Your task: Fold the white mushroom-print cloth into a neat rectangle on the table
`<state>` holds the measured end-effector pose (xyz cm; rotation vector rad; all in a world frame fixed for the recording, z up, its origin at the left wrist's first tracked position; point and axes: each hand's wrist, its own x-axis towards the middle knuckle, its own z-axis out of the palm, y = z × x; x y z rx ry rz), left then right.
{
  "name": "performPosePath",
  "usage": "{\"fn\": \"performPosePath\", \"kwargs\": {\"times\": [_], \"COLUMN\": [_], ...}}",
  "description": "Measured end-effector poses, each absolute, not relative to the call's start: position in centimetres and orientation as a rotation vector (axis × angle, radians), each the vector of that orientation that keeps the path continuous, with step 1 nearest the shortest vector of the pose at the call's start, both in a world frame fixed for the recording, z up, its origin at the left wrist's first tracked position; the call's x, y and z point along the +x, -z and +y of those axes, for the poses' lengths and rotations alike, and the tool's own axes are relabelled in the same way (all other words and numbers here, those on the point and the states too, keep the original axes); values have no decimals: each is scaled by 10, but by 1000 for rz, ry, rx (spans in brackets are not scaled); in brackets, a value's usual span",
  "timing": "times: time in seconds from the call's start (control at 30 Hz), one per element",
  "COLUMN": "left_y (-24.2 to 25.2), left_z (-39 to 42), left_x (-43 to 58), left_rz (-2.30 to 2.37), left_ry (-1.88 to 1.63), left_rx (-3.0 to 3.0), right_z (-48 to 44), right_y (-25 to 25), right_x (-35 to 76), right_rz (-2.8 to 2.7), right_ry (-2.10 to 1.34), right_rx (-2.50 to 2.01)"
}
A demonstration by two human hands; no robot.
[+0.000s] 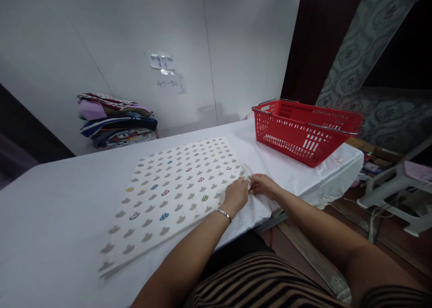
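Note:
A white cloth (175,186) printed with small grey and coloured shapes lies folded flat on the white table (50,218). Both hands meet at its near right corner. My left hand (236,194), with a thin bracelet on the wrist, is closed and pinches the cloth's edge. My right hand (263,185) is closed on the same corner from the right side. The fingertips of both hands are partly hidden by each other and by the cloth.
A red plastic basket (303,130) with metal handles stands on the table's far right end. A stack of folded clothes (116,119) sits against the white wall at the back. A white plastic stool (398,191) and clutter are on the floor to the right.

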<state>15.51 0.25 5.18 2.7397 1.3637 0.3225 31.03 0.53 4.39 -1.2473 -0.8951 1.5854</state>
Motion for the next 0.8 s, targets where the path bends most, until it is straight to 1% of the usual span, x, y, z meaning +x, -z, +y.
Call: {"fn": "performPosePath", "kwargs": {"times": [0.13, 0.23, 0.5, 0.73, 0.8], "left_y": [-50, -43, -32, -29, -29], "left_z": [-1, -3, -15, -23, -28], "left_x": [155, 150, 119, 91, 84], "left_rz": [1316, 1271, 1349, 1522, 1561], "left_ry": [-343, -346, -316, -313, -297], "left_rx": [2766, 2824, 2903, 2833, 2821], "right_z": [7, 8, 10, 2, -2], "right_y": [-45, -44, -49, -59, -58], "right_x": [309, 311, 318, 318, 320], "right_rz": [-903, -899, -946, -1193, -1304], "right_ry": [-1493, -1486, -1465, -1216, -1147], "right_rx": [-1376, -1446, -1589, -1784, -1760]}}
